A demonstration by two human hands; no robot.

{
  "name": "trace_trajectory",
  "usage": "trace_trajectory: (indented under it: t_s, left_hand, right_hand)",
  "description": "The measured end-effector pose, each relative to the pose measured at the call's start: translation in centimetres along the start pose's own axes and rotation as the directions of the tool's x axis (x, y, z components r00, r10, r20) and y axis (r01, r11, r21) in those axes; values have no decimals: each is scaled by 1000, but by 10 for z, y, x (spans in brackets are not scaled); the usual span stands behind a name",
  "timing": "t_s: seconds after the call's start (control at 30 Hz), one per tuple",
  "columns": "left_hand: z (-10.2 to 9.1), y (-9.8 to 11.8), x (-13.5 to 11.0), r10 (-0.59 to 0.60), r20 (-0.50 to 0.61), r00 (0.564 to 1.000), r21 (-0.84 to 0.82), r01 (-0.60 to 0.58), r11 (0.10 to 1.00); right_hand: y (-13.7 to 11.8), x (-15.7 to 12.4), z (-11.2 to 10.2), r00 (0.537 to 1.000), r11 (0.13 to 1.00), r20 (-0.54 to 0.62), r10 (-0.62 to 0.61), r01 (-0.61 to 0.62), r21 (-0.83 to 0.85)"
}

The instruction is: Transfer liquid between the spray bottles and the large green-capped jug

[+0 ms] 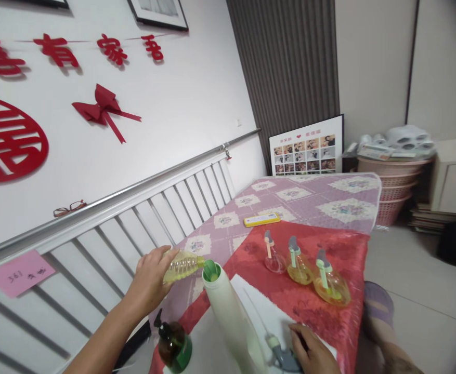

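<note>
My left hand (150, 275) is wrapped round a clear ribbed plastic bottle (183, 266) of yellow liquid, tipped nearly level. Its neck reaches a green funnel (212, 271) set in the mouth of a tall pale green bottle (231, 317), which looks tilted. At the lower right, my right hand (315, 350) has curled fingers beside a grey trigger spray head (284, 358) with a thin tube. Whether anything is within those fingers is hidden. A brown pump bottle (173, 345) with a green label stands below my left hand.
Three round spray bottles (300, 267) stand on the red cloth (247, 252), two with yellow liquid. White paper (259, 296) lies beneath the spray head. Behind is a yellow case (262, 219) on the patterned cover (344, 208). A white railing (134, 208) runs along the left. A person's leg shows at right.
</note>
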State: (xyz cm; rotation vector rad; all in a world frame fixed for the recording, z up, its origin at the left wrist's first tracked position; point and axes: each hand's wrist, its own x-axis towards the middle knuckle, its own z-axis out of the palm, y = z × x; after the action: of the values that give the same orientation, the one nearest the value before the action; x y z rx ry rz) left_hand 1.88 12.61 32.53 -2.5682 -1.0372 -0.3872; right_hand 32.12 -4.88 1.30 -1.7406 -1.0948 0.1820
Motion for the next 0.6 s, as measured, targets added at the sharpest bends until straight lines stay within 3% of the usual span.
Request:
trace_trajectory:
  t_s: [0.6]
  left_hand:
    - [0,-1,1,5,6,1000,10,-5,1000]
  right_hand:
    - [4,-1,3,1000,1000,17,-7,7,-12]
